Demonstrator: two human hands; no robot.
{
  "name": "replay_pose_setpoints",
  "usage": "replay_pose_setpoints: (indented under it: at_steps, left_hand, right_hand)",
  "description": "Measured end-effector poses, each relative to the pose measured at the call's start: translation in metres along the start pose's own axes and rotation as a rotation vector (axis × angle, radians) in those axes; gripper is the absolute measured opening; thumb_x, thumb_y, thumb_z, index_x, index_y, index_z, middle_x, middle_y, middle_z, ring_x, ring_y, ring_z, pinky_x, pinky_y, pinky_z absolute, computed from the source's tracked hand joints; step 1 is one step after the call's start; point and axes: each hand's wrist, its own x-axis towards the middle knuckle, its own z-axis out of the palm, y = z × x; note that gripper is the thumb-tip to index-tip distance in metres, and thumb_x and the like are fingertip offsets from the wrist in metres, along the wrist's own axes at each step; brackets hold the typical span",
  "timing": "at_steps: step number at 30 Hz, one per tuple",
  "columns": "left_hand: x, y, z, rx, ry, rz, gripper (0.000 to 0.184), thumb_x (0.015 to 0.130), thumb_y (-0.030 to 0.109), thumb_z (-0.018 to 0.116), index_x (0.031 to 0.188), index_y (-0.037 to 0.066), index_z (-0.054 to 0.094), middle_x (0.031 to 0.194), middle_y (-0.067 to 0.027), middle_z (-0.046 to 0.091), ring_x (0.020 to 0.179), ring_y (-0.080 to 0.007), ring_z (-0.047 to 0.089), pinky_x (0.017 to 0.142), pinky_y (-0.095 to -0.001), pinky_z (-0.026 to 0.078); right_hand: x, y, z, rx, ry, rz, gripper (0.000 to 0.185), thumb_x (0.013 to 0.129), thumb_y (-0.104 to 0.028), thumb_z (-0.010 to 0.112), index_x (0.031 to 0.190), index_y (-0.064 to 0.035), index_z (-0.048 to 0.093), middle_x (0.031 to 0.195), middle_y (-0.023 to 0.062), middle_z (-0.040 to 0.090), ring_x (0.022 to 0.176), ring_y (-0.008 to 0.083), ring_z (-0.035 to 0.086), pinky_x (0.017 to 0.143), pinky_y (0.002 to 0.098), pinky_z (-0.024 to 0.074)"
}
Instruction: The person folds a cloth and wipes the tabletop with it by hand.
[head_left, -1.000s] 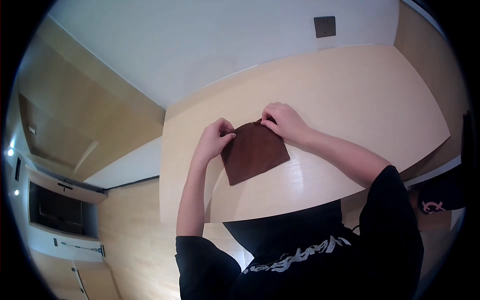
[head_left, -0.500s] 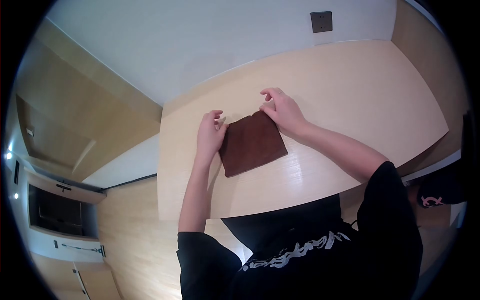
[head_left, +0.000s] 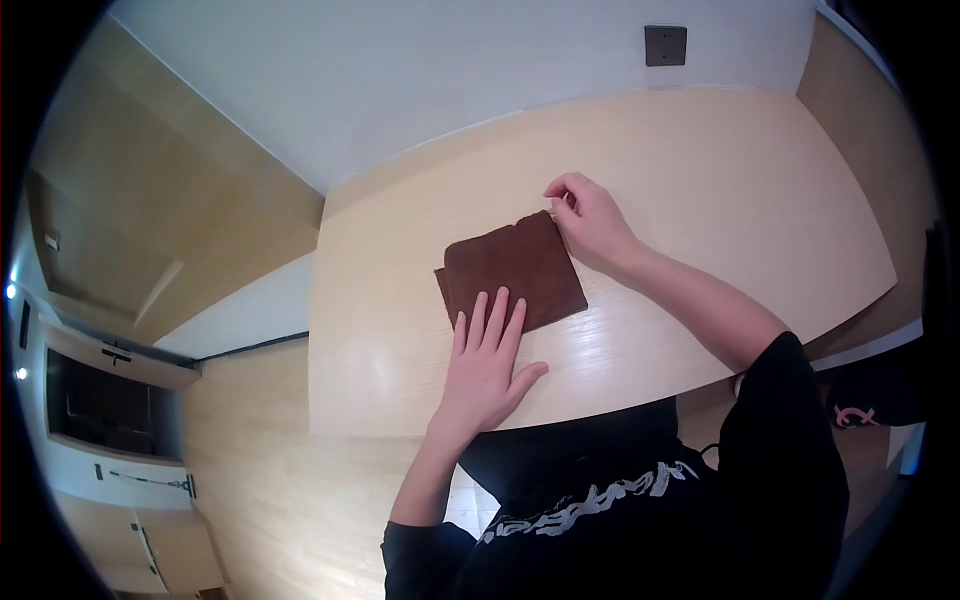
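Observation:
A folded brown cloth (head_left: 520, 265), with a smooth, slightly leathery look, lies on the light wooden table. Its layers do not line up at the left, where a lower fold sticks out past the top one. My left hand (head_left: 485, 365) rests palm down at the cloth's near left edge; its fingers are spread and straight, the tips on the cloth and the thumb out over the table. At the far right corner, my right hand (head_left: 590, 220) has its fingers curled and its thumb and forefinger closed at the cloth's corner.
The table (head_left: 740, 200) runs back to a white wall with a dark socket (head_left: 665, 45). A wooden panel (head_left: 870, 130) borders it on the right. A dark item with a pink mark (head_left: 855, 412) sits below the table's right side.
My left hand has let go of the far left corner and come down to the near edge, now flat on the cloth. The right hand stays at its corner. The view has shifted slightly.

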Motion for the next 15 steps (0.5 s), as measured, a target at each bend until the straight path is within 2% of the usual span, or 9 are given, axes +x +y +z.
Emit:
replay_pose_setpoints:
  at_steps: [4,5,6,8,9,10,12,14,15]
  left_hand:
    - [0.025,0.002,-0.008,0.034,0.077,-0.016,0.062,0.092,0.040,0.055,0.140,0.003,0.041,0.149,-0.0196,0.031,0.140,-0.0409,0.024,0.114,-0.0532,0.019]
    - [0.035,0.005,-0.007,0.132,0.241,0.016,0.058,0.091,0.037,0.057,0.134,0.000,0.046,0.140,-0.0216,0.042,0.127,-0.0419,0.042,0.102,-0.0520,0.038]
    - [0.048,0.008,-0.005,0.143,0.275,0.011,0.058,0.091,0.037,0.057,0.134,0.000,0.046,0.140,-0.0216,0.042,0.127,-0.0419,0.042,0.102,-0.0520,0.038]
    - [0.066,0.013,0.007,0.143,0.109,-0.260,0.054,0.093,0.036,0.055,0.130,-0.002,0.049,0.137,-0.0236,0.046,0.117,-0.0428,0.052,0.083,-0.0493,0.053]
    - [0.075,0.023,0.004,0.243,0.084,-0.268,0.052,0.093,0.038,0.054,0.126,-0.002,0.053,0.129,-0.0246,0.053,0.102,-0.0394,0.062,0.056,-0.0407,0.058]
    - [0.085,0.027,0.008,0.251,0.087,-0.267,0.052,0.093,0.038,0.054,0.126,-0.002,0.053,0.129,-0.0246,0.053,0.102,-0.0394,0.062,0.056,-0.0407,0.058]
    - [0.104,0.027,0.026,0.515,0.030,-0.328,0.053,0.093,0.040,0.055,0.125,-0.002,0.055,0.126,-0.0255,0.055,0.099,-0.0391,0.064,0.049,-0.0383,0.057]
    - [0.110,0.024,0.036,0.568,0.060,-0.335,0.054,0.093,0.040,0.054,0.128,-0.002,0.054,0.126,-0.0261,0.055,0.103,-0.0412,0.062,0.054,-0.0410,0.058]
    - [0.116,0.005,0.048,0.612,0.114,-0.353,0.053,0.093,0.039,0.054,0.127,-0.001,0.054,0.125,-0.0240,0.056,0.102,-0.0403,0.062,0.056,-0.0374,0.057]
  right_hand:
    - [0.022,0.010,-0.025,-0.033,0.121,-0.030,0.011,0.085,-0.007,0.054,0.092,0.0005,0.058,0.089,0.0129,0.059,0.079,0.0257,0.058,0.071,0.0360,0.0476]
    - [0.027,0.017,-0.035,-0.089,0.189,-0.037,0.010,0.085,-0.007,0.054,0.092,0.0005,0.058,0.089,0.0131,0.059,0.081,0.0264,0.059,0.071,0.0362,0.0480]
    - [0.034,0.026,-0.047,-0.164,0.244,-0.102,0.010,0.085,-0.006,0.054,0.091,0.0000,0.058,0.090,0.0134,0.059,0.082,0.0273,0.059,0.072,0.0369,0.0482]
    - [0.042,0.054,-0.065,-0.315,0.327,-0.196,0.009,0.084,-0.006,0.054,0.090,-0.0014,0.059,0.091,0.0140,0.059,0.086,0.0290,0.059,0.075,0.0382,0.0486]
    - [0.046,0.065,-0.081,-0.404,0.356,-0.229,0.009,0.083,-0.006,0.054,0.090,-0.0022,0.059,0.091,0.0142,0.059,0.087,0.0298,0.059,0.076,0.0389,0.0487]
    - [0.049,0.074,-0.099,-0.462,0.372,-0.233,0.009,0.083,-0.005,0.054,0.089,-0.0027,0.059,0.091,0.0143,0.059,0.088,0.0303,0.059,0.076,0.0393,0.0485]
    - [0.044,0.089,-0.129,-0.516,0.397,-0.229,0.009,0.083,-0.005,0.054,0.089,-0.0031,0.059,0.091,0.0144,0.059,0.089,0.0309,0.059,0.077,0.0396,0.0484]
    - [0.034,0.103,-0.151,-0.576,0.474,-0.169,0.008,0.082,-0.005,0.054,0.087,-0.0031,0.059,0.089,0.0140,0.059,0.089,0.0311,0.058,0.077,0.0406,0.0482]
    - [0.035,0.122,-0.141,-0.564,0.482,-0.166,0.008,0.082,-0.005,0.054,0.087,-0.0031,0.059,0.089,0.0140,0.059,0.089,0.0311,0.058,0.077,0.0406,0.0482]
